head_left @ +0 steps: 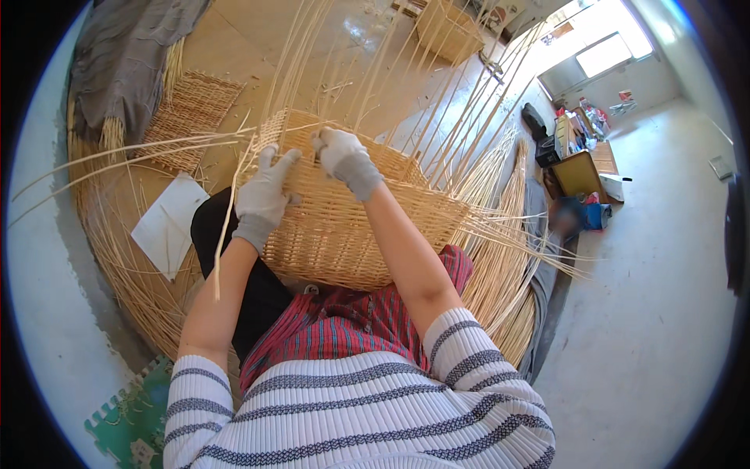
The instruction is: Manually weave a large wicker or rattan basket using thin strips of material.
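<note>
A woven wicker basket (336, 242) rests on my lap, with long upright stakes (383, 70) rising from its walls. White-grey gloves cover both hands. My left hand (264, 195) lies against the basket's left corner, thumb and fingers spread on the outer wall. Closed at the top of the near wall, my right hand (348, 160) pinches a thin wicker strand; its fingertips are partly hidden. Loose strands (141, 148) stick out leftward from the corner, and one pale strand (225, 234) hangs down beside my left wrist. More ends (539, 242) jut from the right corner.
Bundles of long wicker rods (504, 273) lie on the right, others (117, 258) on the left. A white sheet (169, 223) and a woven panel (191, 113) are at left. Another basket (449, 31) stands at the back. Boxes and a wooden cabinet (578, 180) sit far right.
</note>
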